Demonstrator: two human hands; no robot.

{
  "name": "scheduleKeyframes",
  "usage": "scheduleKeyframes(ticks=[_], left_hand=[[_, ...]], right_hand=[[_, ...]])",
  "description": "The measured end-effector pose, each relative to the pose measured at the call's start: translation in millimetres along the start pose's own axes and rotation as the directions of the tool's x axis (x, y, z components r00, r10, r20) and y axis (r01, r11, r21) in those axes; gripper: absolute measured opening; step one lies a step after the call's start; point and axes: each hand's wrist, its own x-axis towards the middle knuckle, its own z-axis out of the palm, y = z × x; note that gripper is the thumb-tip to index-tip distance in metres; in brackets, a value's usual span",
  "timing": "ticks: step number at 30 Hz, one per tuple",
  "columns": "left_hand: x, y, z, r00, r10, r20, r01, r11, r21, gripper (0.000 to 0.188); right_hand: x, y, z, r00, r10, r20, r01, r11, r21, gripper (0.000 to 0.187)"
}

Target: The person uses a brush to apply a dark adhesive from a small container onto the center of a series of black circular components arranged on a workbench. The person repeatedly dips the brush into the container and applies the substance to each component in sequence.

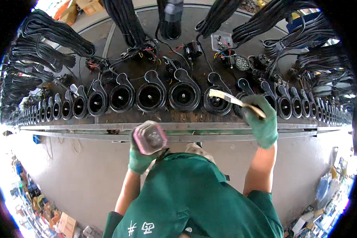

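My left hand (137, 162), in a green glove, is closed around a clear faceted plastic container (150, 137) with a pink rim, held in front of the bench edge. My right hand (264, 126), also gloved in green, grips a brush (237, 101) by its wooden handle. The pale bristles lie over a round black housing (217, 107) with a looped top and an open cavity; I cannot tell whether they touch it. Beside it, another black housing (184, 104) shows a small metal shaft in its middle.
Similar housings stand in a long row along the near edge of the dark workbench (198, 117). Behind them are bundled black cables (125, 23), small motors with coloured wires (192, 50), a dish of small metal parts (242, 62) and a clear box (221, 41). Cardboard boxes (66, 225) sit lower left.
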Motion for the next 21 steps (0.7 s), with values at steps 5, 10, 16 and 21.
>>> scheduleKeyframes(ticks=[5,10,16,21], left_hand=[[8.3,24.6,78.7,0.992,-0.105,0.062,0.121,0.926,-0.357,0.1],[28.6,43.8,128.3,1.0,-0.016,0.002,0.016,0.957,-0.29,0.101],[44.7,62.0,141.3,0.996,0.092,0.018,-0.091,0.994,-0.069,0.104],[47.3,56.2,142.8,0.977,0.212,-0.01,-0.212,0.977,0.026,0.108]], right_hand=[[-21.4,3.0,-35.8,0.997,-0.018,0.081,-0.002,0.971,0.239,0.023],[-25.9,-3.6,-37.5,0.952,-0.271,0.139,0.266,0.962,0.058,0.021],[-31.5,-3.7,-32.7,0.944,-0.209,0.253,0.236,0.968,-0.081,0.02],[-36.6,10.4,-15.3,0.939,-0.147,0.312,0.203,0.967,-0.156,0.025]])
